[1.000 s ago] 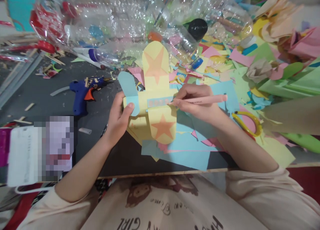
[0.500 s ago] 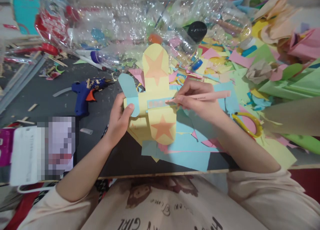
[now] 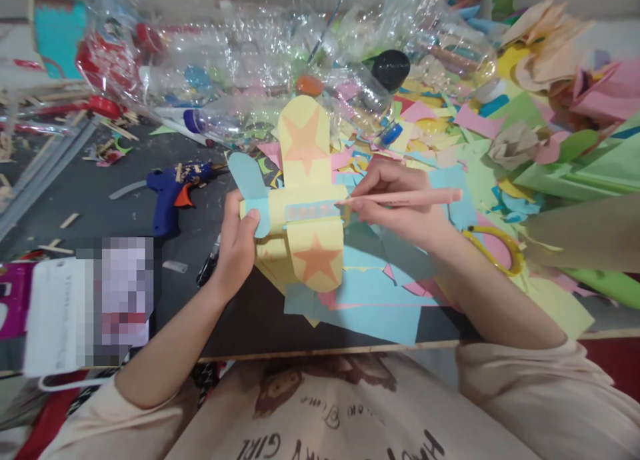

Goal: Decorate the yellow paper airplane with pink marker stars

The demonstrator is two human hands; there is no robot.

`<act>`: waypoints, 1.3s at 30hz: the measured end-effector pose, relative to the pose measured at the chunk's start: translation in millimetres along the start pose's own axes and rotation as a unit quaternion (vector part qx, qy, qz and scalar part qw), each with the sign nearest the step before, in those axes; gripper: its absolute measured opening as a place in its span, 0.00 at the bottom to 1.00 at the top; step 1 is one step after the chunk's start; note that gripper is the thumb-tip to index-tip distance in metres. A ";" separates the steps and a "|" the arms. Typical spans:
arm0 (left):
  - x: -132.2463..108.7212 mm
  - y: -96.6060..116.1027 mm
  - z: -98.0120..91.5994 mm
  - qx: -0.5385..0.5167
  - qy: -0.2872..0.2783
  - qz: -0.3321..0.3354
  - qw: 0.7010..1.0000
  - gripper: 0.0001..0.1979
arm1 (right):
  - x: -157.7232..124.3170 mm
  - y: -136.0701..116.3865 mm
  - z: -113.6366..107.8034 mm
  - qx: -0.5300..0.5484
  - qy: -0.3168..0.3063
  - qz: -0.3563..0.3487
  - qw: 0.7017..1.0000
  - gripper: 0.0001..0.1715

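Note:
My left hand point(image 3: 239, 240) grips the tail end of a yellow paper airplane point(image 3: 280, 207), its thumb pressed on the light-blue tail piece point(image 3: 248, 180). Orange stars mark both rounded wings, one pointing away and one towards me. Along the body runs a light-blue strip point(image 3: 313, 210) with a row of small pinkish squares. My right hand point(image 3: 395, 193) pinches a pale pink pen point(image 3: 420, 197). The pen's tip is at the right end of the strip; whether it touches cannot be made out. Light-blue paper sheets point(image 3: 385, 323) lie beneath the plane.
To the left lie a blue glue gun point(image 3: 167, 190) and a white device point(image 3: 55, 317) beside a blurred-out screen. Yellow-handled scissors point(image 3: 515, 260) rest right of my forearm. Clear plastic bottles point(image 3: 225, 60) fill the back, with paper scraps point(image 3: 430, 120) heaped at the back right.
The paper airplane and my left hand have shifted slightly left and towards me. The pen tip now sits nearer the strip's right end. My right hand has barely moved.

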State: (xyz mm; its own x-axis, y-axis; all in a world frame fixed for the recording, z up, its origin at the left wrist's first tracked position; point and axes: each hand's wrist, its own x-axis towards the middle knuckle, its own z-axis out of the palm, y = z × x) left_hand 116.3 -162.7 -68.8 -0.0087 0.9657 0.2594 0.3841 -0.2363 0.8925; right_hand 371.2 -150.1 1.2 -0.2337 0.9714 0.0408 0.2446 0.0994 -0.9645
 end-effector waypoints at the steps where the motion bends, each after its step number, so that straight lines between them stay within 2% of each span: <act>1: -0.4 -0.2 -0.2 0.003 -0.001 -0.001 1.000 0.17 | -1.0 0.6 1.2 -0.008 0.000 -0.004 1.000 0.10; 10: -1.2 -2.7 0.4 0.019 -0.013 0.005 1.000 0.14 | -4.2 9.3 9.1 -0.011 0.013 -0.030 0.999 0.10; 17: -0.8 -0.5 0.7 0.019 -0.014 -0.008 1.000 0.13 | -3.7 9.6 4.3 -0.024 -0.029 -0.019 0.999 0.14; 29: -0.2 -1.1 -0.6 0.012 -0.020 -0.004 1.000 0.15 | -3.6 8.7 2.4 -0.041 -0.048 -0.028 0.998 0.12; 39: 2.0 4.3 0.6 -0.019 -0.001 -0.029 0.999 0.15 | -1.8 9.4 2.2 -0.031 -0.026 -0.029 0.999 0.13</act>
State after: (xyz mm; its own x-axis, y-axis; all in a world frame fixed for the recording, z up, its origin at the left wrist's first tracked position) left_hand 118.5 -161.7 -64.7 -0.0279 0.9781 0.2064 0.3469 -0.1842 0.9196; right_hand 371.9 -151.4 -8.5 -0.2969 0.9514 0.0820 0.2860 0.1706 -0.9429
